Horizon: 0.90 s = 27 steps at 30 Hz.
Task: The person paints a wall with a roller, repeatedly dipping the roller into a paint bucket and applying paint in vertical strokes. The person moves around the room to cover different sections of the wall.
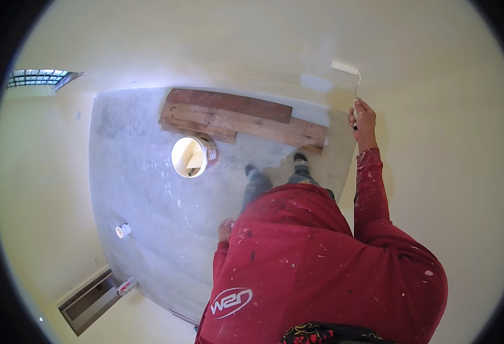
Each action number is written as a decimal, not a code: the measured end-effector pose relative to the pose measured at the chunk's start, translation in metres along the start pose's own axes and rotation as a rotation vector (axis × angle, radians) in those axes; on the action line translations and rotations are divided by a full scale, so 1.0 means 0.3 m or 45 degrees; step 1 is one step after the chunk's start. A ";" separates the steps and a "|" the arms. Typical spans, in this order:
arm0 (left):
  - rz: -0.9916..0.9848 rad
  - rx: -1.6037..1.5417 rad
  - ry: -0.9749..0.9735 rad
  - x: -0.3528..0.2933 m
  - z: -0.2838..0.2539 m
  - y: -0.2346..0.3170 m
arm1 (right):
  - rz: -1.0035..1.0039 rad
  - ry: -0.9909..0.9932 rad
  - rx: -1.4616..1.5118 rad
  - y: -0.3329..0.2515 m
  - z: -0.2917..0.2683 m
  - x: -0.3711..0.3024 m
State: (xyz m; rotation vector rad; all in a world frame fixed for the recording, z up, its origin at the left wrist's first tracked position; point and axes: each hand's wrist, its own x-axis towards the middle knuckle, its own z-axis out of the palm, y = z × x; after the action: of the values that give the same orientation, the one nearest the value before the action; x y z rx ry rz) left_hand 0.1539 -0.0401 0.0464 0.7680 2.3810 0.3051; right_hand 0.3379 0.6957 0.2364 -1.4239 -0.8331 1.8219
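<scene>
My right hand is closed round the handle of a small paint roller, arm stretched out ahead. Its white sleeve lies at the cream wall, just right of a paler patch; whether it presses on the surface is hard to see. My left hand hangs low beside my body, partly hidden by the paint-spotted red sweatshirt, and its fingers do not show clearly. Left of my feet stands a white bucket with a pale flat piece and something dark inside.
Wooden boards lie on the grey, paint-splashed floor along the wall ahead of my feet. A small white can stands farther left. Near the doorway is a white and red package. A barred window is at the far left.
</scene>
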 end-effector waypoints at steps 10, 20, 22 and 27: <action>-0.087 -0.409 -0.053 0.071 0.006 -0.012 | 0.132 0.094 0.046 0.177 -0.121 0.271; -0.494 -0.717 -0.012 -0.002 0.071 0.014 | -0.027 0.011 0.020 -0.048 -0.126 0.018; -0.367 -0.590 -0.014 0.014 0.079 0.032 | -0.006 0.024 0.001 -0.011 -0.157 0.069; 0.040 -0.162 -0.059 0.063 0.055 0.047 | 0.125 0.115 -0.011 0.147 -0.231 0.260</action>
State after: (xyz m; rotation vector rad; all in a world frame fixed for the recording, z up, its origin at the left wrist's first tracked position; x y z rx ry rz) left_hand 0.1583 -0.0169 0.0297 0.7462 2.2837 0.4423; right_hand 0.3862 0.7397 0.1439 -1.5647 -0.7380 1.8129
